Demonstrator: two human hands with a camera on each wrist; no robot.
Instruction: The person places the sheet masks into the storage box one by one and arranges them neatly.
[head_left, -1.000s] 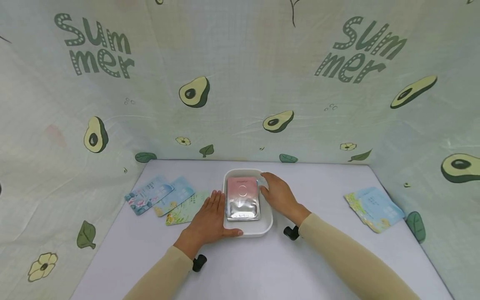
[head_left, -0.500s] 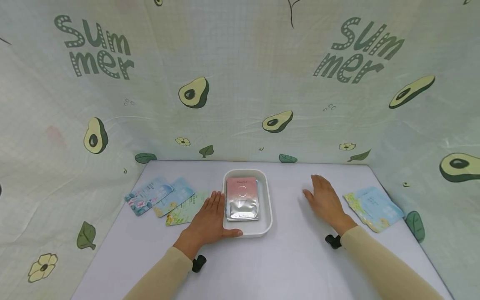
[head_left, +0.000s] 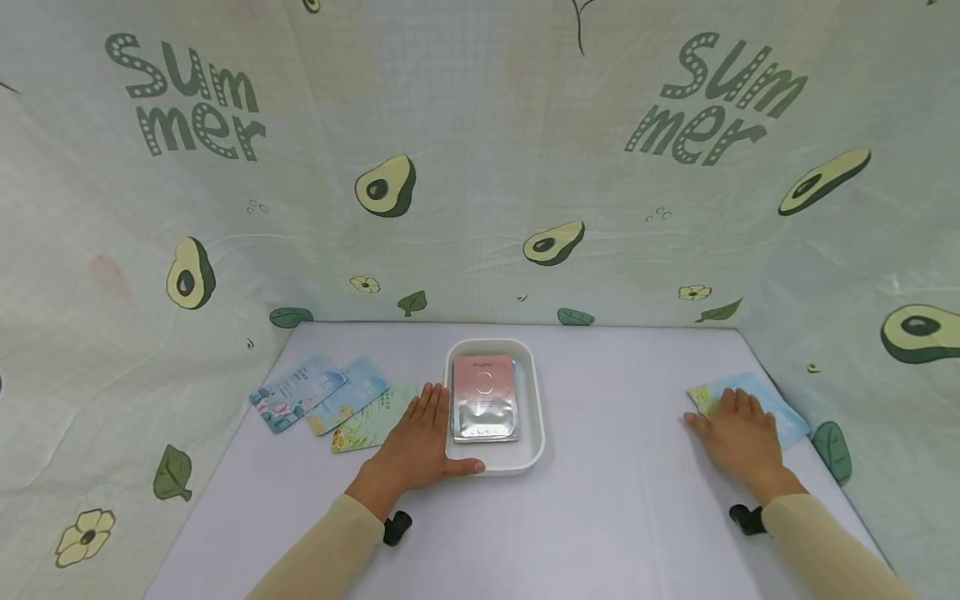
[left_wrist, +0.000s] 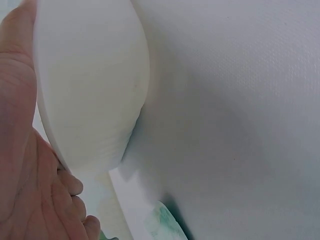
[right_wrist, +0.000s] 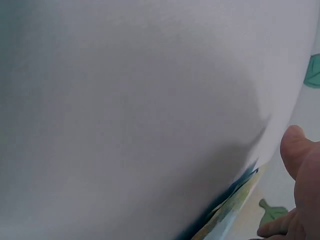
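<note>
A white tray (head_left: 531,446) stands mid-table with a pink and silver sachet (head_left: 485,398) lying in it; a blue edge peeks out beneath. My left hand (head_left: 416,442) rests against the tray's left side, fingers straight, thumb along the front rim. In the left wrist view the tray's outer wall (left_wrist: 95,90) is beside the palm (left_wrist: 30,200). At the right, my right hand (head_left: 742,433) is over a small pile of blue and green sachets (head_left: 787,417), covering much of it. The right wrist view has the pile's edge (right_wrist: 227,212) below the thumb; whether the fingers touch it I cannot tell.
Left of the tray lie a blue floral sachet (head_left: 296,392), a light blue sachet (head_left: 351,392) and a green sachet (head_left: 378,417), partly overlapping. A cloth printed with avocados (head_left: 386,185) hangs behind and at both sides of the white table (head_left: 600,517).
My right hand has left the tray's right side and moved right, onto the sachet pile. The left hand and the tray have stayed in place.
</note>
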